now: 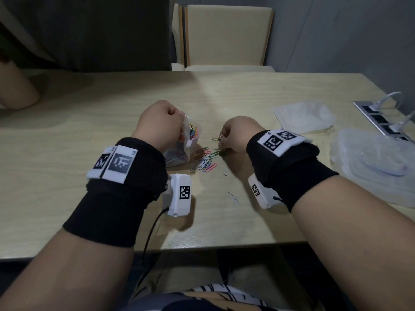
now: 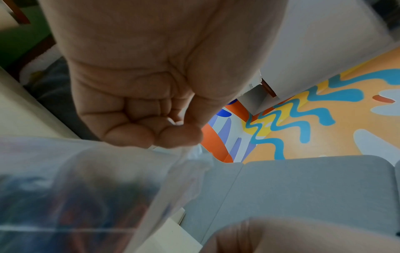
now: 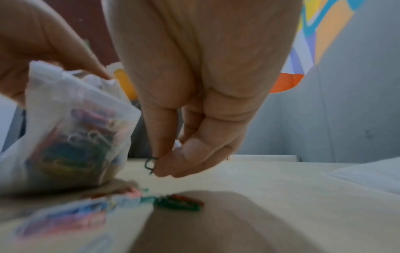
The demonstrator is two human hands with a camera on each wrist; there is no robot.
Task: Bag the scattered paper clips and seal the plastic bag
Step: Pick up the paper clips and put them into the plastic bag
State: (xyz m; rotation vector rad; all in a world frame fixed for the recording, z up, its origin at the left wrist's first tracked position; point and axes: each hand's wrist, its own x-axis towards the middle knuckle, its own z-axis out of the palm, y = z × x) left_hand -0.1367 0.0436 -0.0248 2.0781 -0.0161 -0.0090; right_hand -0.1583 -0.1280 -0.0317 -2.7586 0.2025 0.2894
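Observation:
A small clear plastic bag (image 1: 183, 142) stands on the wooden table (image 1: 89, 176), partly filled with coloured paper clips. My left hand (image 1: 161, 124) pinches the bag's top edge and holds it up; the same bag (image 3: 71, 130) shows at left in the right wrist view. Just right of the bag, my right hand (image 1: 231, 136) pinches a few paper clips (image 1: 219, 140) between thumb and fingers, a little above the table. The held green clip (image 3: 150, 163) hangs from those fingertips. A loose pile of coloured paper clips (image 1: 205, 161) lies between the hands, with single clips (image 1: 233, 198) nearer me.
A flat clear bag (image 1: 303, 115) and a clear plastic container lid (image 1: 377, 162) lie at the right. A power strip (image 1: 381, 118) with white plugs is set into the far right of the table. A cream chair (image 1: 226, 37) stands behind. Another person's arm (image 1: 15, 86) rests at far left.

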